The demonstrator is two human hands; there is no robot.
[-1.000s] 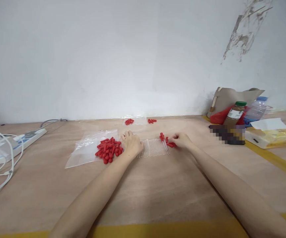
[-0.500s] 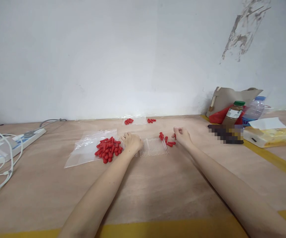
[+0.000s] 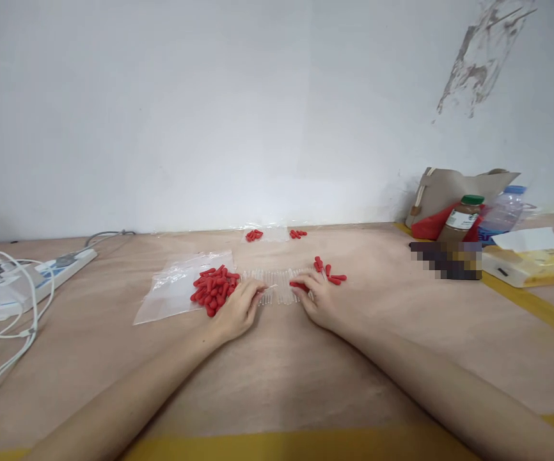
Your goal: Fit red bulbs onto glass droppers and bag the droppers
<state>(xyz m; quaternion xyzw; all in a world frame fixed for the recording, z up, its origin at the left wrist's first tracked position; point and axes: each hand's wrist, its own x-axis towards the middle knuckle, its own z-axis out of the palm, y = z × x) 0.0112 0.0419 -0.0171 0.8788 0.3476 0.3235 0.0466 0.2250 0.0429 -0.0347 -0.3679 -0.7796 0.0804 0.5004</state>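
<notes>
Holding a single red bulb [image 3: 298, 285] between the thumb and fingers of the right hand [image 3: 322, 302], drawn in narrow around it. Pinching a thin clear tube [image 3: 270, 287] in the closed-up fingertips of the left hand [image 3: 238, 310], slanted toward the red bulb with a small gap between. Too fine to make out how much of it lies hidden in the fingers.

Directly beneath and between both hands, a side-by-side row of clear tubes [image 3: 281, 276], partly covered at left and right. Just left of the left hand, a heap of red bulbs [image 3: 215, 288], spilling over the right end of a flat plastic bag [image 3: 174, 285]. Just beyond the right hand, tubes capped with red bulbs [image 3: 318, 263] and, next to these, a few loose red bulbs [image 3: 337, 280].

At the far side, close to the wall [image 3: 210, 115], two little groups of red bulbs [image 3: 254, 235]. Well off to the right, a beige bag [image 3: 450, 184] behind a green-capped bottle [image 3: 462, 221] and a blue-capped clear bottle [image 3: 507, 208], with a dark pixelated object [image 3: 443, 259] and a yellow-and-white tissue pack [image 3: 529, 262] nearer. Well off to the left, a white power strip [image 3: 80, 261] with white cables [image 3: 28, 332] trailing toward the near side. Along the near edge, a yellow band [image 3: 258, 445] across the wooden tabletop [image 3: 267, 384].
</notes>
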